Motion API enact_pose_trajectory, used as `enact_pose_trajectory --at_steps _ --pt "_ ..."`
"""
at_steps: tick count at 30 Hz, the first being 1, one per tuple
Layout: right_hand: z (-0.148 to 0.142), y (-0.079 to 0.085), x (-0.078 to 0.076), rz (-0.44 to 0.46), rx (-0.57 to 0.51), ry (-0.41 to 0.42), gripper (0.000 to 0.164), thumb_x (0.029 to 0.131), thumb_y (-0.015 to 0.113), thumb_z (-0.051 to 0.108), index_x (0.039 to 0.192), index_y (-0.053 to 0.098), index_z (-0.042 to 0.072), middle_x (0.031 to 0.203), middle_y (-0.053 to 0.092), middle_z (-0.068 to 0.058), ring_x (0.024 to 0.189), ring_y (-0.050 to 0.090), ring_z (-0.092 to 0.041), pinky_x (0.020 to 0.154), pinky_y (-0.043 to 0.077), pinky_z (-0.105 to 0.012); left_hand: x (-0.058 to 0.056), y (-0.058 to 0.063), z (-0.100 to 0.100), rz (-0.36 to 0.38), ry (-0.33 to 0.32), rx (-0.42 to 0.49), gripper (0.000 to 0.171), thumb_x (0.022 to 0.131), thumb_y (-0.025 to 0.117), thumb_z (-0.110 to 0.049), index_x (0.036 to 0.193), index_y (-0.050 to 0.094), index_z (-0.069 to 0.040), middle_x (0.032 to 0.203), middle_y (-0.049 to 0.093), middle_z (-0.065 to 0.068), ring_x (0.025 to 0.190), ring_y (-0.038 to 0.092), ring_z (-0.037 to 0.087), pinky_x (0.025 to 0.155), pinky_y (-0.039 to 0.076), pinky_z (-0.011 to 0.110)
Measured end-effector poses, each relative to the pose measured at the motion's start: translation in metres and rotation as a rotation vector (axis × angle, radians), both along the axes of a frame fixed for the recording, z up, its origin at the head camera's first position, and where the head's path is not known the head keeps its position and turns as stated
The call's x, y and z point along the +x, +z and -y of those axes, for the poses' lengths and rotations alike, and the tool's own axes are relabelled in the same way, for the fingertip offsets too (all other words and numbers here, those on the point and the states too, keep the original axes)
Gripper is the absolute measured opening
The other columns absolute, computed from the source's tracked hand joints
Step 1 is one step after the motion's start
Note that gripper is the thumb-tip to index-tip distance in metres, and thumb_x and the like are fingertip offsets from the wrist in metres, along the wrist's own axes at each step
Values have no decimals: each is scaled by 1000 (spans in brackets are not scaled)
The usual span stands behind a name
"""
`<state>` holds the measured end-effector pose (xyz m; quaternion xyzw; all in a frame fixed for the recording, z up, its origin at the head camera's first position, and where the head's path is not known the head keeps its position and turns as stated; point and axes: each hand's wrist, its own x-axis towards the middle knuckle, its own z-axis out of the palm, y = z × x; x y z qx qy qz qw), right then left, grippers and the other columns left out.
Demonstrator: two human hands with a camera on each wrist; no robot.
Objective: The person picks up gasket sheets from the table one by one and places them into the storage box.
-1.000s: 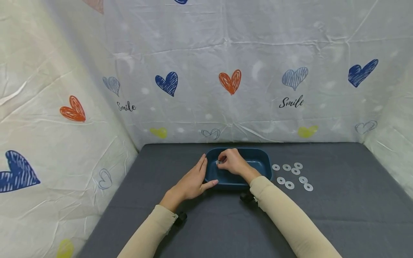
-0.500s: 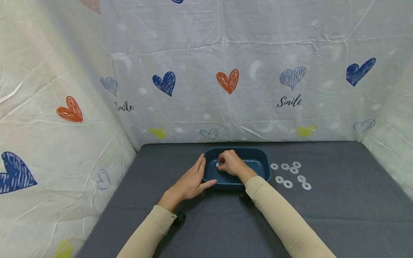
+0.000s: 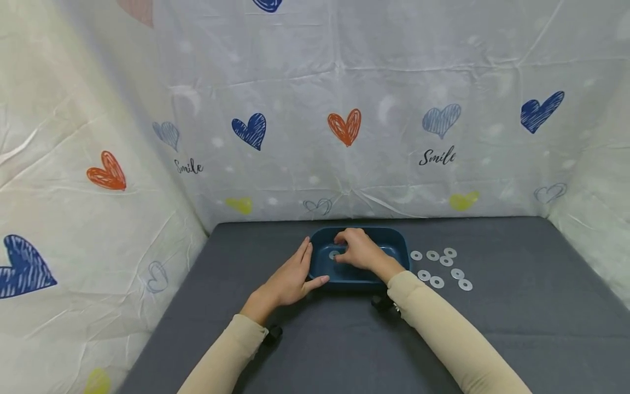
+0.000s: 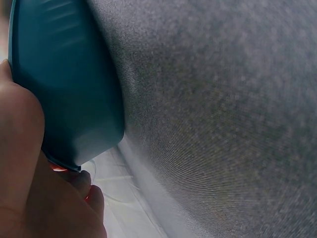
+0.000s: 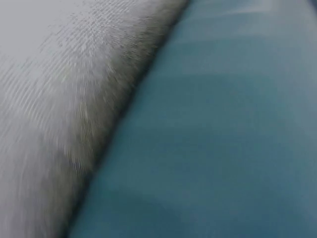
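A dark blue rectangular tray [image 3: 351, 285] sits near the table's back edge. Straight fingers of my left hand [image 3: 287, 278] lie along its left end, the thumb at the front rim; the left wrist view shows this hand against the tray's outer wall [image 4: 74, 84]. Over the tray's inside is my right hand [image 3: 363, 250], thumb and fingers parted. A flat silver washer [image 3: 333, 255] lies on the tray floor by the right thumb tip. In the right wrist view, only the blurred tray side [image 5: 208, 148] and cloth show; the hand is out of sight.
Right of the tray, several more washers [image 3: 436, 282] lie loose on the dark grey tablecloth [image 3: 521, 284], some overlapping or touching. Behind the table hangs a white curtain [image 3: 290, 169] printed with hearts, with another panel along the left.
The right thumb and fingers, which pinched the washer, have lowered it to the tray floor and let go. That hand has drawn slightly right; the left hand keeps its place.
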<state>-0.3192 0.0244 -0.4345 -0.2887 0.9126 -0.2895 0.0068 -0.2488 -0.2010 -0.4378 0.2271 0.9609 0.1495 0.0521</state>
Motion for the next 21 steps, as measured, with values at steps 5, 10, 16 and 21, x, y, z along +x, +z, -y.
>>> enact_pose_trajectory --at_steps 5,10,16,21 --pt "-20 15 15 7 -22 11 48 88 84 22 129 69 1 121 67 -13 80 63 -13 74 56 -33 1 -1 -1 4 13 -3 102 101 45 -68 162 7 5 171 -5 18 156 13 35 123 24 51" --pt "-39 26 30 5 0 23 50 89 83 27 130 68 4 124 65 -13 85 62 -14 73 54 -34 0 -1 -1 0 17 -5 102 101 45 -68 162 7 5 171 -4 18 156 12 35 123 23 51" --pt "-63 30 47 -21 8 31 47 89 82 28 129 69 8 124 65 -11 92 64 -23 72 52 -32 0 -2 0 11 12 11 102 101 45 -68 162 6 4 171 -6 17 157 11 34 123 22 51" --pt "-82 35 58 -52 -12 51 45 88 82 27 127 70 7 123 65 -11 91 63 -27 68 50 -31 -1 -3 0 -3 -2 13 102 101 45 -67 162 6 5 171 -5 18 156 11 34 123 22 51"
